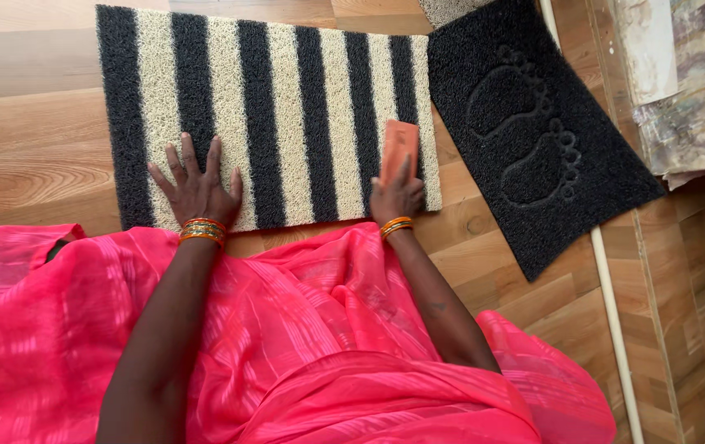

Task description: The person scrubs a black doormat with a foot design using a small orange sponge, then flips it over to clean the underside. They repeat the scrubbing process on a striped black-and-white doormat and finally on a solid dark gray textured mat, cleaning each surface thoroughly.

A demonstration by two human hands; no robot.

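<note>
A person kneels or sits on a wood-patterned floor (32, 156), looking down at a striped doormat (287, 99) with black and cream bands that run from 12 to 6 o'clock. The left hand (196, 191) lies flat on the mat's near edge at about 7 o'clock of the mat, its fingers (190, 156) spread wide apart and pressing down on a black and a cream band; its grip closes on nothing. The right hand (396, 197) sits at about 5 o'clock of the mat, near the mat's right end, and its grip is wrapped around the near end of an orange scrubbing block (399, 148), which rests on the pile and points toward 12 o'clock, with one finger laid along its top. Orange bangles (204, 231) ring the left wrist, and a thinner set of bangles (396, 225) rings the right wrist. A bright pink garment (311, 345) covers the lap and spreads from 6 to 9 o'clock across the lower view, touching the near edge of the striped mat. At 2 o'clock lies a black doormat (607, 164), turned at an angle, with two footprint shapes pressed into it; its corner comes just beside the striped mat's right edge. A white pole (612, 304) runs along the floor from 1 to 5 o'clock, passing under the black mat. At 3 o'clock, folded pale marbled sheets (698, 90) sit at the edge of view.
</note>
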